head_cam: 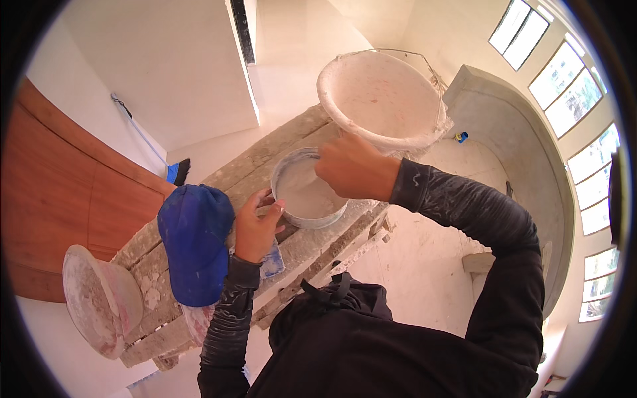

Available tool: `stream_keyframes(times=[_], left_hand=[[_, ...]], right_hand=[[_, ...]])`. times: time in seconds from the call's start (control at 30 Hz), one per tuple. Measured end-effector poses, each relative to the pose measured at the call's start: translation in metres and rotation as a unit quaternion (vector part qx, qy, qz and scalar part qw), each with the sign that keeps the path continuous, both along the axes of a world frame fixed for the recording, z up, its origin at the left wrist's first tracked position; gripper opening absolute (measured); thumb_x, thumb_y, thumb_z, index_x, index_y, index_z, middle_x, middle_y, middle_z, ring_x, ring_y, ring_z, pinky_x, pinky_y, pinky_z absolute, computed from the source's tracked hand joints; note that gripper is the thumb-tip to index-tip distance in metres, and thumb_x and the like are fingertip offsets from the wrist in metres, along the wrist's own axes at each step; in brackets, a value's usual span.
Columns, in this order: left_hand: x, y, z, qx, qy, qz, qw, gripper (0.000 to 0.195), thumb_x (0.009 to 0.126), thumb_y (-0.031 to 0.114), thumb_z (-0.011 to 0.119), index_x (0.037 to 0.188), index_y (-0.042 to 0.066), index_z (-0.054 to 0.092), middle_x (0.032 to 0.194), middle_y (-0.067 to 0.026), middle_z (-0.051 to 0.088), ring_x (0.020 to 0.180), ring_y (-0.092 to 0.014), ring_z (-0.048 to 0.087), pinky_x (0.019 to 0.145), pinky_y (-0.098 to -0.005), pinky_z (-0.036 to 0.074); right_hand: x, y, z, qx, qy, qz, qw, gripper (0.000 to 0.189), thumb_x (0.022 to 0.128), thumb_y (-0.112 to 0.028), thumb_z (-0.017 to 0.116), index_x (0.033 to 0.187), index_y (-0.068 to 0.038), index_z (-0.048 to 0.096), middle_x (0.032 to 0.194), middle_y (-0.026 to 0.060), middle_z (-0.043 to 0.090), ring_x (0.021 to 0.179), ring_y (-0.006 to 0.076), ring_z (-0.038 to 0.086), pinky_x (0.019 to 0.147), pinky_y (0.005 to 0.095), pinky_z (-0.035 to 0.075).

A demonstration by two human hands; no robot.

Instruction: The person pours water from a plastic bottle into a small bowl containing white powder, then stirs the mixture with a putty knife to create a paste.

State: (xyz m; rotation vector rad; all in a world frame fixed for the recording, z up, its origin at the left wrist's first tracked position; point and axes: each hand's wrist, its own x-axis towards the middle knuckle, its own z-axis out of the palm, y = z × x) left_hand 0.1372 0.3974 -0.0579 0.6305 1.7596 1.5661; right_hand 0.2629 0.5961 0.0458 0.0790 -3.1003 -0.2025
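Observation:
A round pan or sieve with a metal-looking rim (323,221) holds pale powder or paste on a rough plank bench (254,159). At the left side of its rim is my left hand (258,226), thumb and fingers apart around the edge. My right hand (351,166) is curled over the far right part of the pan; whatever it may hold is hidden by the fingers. Just beyond that hand stands a large basin (388,94) coated in whitish material, with a wire along its rim. A blue cap (194,244) lies left of my left hand.
A dusty plastic tub (119,293) lies tilted at the bench's left end. A blue-stained flat piece (272,261) is near my left wrist. Beyond the bench are a wooden door (74,189) and a broom (178,171). A curved concrete wall (537,149) runs along the right.

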Motion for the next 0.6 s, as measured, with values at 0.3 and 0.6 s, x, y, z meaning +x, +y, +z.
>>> stream_keyframes(times=[0.3, 0.6], left_hand=[[0.005, 0.0, 0.004, 0.004, -0.008, 0.002, 1.0, 0.046, 0.093, 0.021, 0.07, 0.13, -0.002, 0.057, 0.114, -0.0104, 0.064, 0.085, -0.014, 0.068, 0.066, -0.0295, 0.062], [0.004, 0.0, 0.005, -0.001, 0.001, 0.003, 1.0, 0.046, 0.093, 0.02, 0.07, 0.131, -0.003, 0.056, 0.115, -0.0114, 0.064, 0.086, -0.014, 0.068, 0.066, -0.0287, 0.062]], right_hand=[[0.026, 0.01, 0.049, 0.04, -0.088, 0.005, 0.995, 0.005, 0.067, -0.006, 0.067, 0.063, -0.008, 0.068, 0.067, 0.0091, 0.062, 0.066, 0.0298, 0.067, 0.055, 0.0419, 0.051], [0.011, 0.005, 0.019, 0.012, -0.018, 0.033, 0.999, 0.003, 0.068, -0.008, 0.068, 0.065, -0.009, 0.069, 0.071, 0.0094, 0.062, 0.067, 0.0289, 0.065, 0.056, 0.0411, 0.05]])
